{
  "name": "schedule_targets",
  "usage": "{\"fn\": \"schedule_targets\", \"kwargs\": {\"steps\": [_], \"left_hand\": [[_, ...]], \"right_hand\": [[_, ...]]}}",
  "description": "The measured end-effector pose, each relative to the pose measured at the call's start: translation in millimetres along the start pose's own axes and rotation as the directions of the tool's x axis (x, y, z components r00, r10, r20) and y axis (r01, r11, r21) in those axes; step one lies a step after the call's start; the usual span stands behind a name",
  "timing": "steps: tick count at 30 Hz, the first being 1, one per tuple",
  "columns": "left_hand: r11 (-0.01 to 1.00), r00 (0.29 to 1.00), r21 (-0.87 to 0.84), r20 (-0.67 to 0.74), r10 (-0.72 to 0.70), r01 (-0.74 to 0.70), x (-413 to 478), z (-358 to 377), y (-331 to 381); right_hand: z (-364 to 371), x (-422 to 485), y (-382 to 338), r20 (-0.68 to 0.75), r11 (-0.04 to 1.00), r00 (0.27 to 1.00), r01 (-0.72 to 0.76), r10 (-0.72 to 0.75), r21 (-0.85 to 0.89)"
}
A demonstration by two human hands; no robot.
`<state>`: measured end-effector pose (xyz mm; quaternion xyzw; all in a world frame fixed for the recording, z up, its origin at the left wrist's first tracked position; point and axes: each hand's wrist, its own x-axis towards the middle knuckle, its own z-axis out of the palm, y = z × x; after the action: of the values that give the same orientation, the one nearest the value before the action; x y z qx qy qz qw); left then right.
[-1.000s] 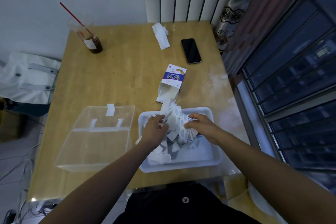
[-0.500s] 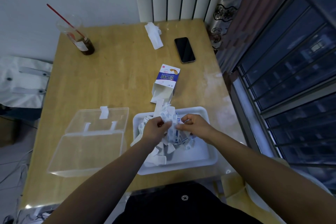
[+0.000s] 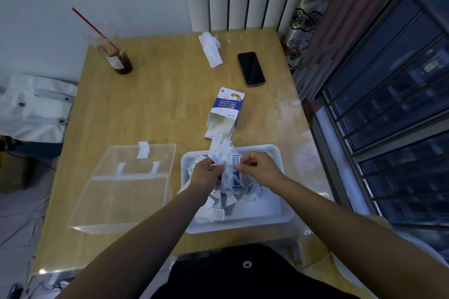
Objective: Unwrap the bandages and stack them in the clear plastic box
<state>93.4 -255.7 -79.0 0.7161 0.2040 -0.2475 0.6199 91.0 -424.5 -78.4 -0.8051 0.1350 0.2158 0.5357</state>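
Note:
A bunch of wrapped bandages (image 3: 228, 165), white with blue print, is held above the white tray (image 3: 274, 211). My left hand (image 3: 206, 172) grips the bunch from the left and my right hand (image 3: 257, 167) pinches it from the right. More loose wrappers and bandages (image 3: 252, 194) lie in the tray under my hands. The clear plastic box (image 3: 116, 204) stands open to the left of the tray, its lid (image 3: 136, 160) folded back flat on the table. I see nothing inside the box.
An opened blue and white bandage carton (image 3: 224, 114) lies just beyond the tray. A black phone (image 3: 251, 68), a crumpled white paper (image 3: 211, 48) and a plastic cup with a red straw (image 3: 114, 53) sit at the far side. A window grille runs along the right.
Both hands have lifted the bunch of bandages a little and drawn closer together over the tray. The view has shifted slightly.

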Motion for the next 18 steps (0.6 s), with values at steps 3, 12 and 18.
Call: {"fn": "schedule_targets", "kwargs": {"steps": [3, 12, 18], "left_hand": [[1.000, 0.999, 0.017, -0.046, 0.005, -0.004, 1, -1, -5], [0.996, 0.991, 0.092, -0.135, 0.008, 0.005, 8, -11, -5], [1.000, 0.997, -0.002, -0.070, -0.029, 0.028, -2, 3, -5]], "right_hand": [[0, -3, 1, 0.045, 0.999, 0.998, -0.043, 0.044, -0.020], [-23, 5, 20, -0.122, 0.939, 0.987, -0.140, 0.107, -0.313], [-6, -9, -1, -0.062, 0.982, 0.989, 0.121, -0.131, -0.142]]}}
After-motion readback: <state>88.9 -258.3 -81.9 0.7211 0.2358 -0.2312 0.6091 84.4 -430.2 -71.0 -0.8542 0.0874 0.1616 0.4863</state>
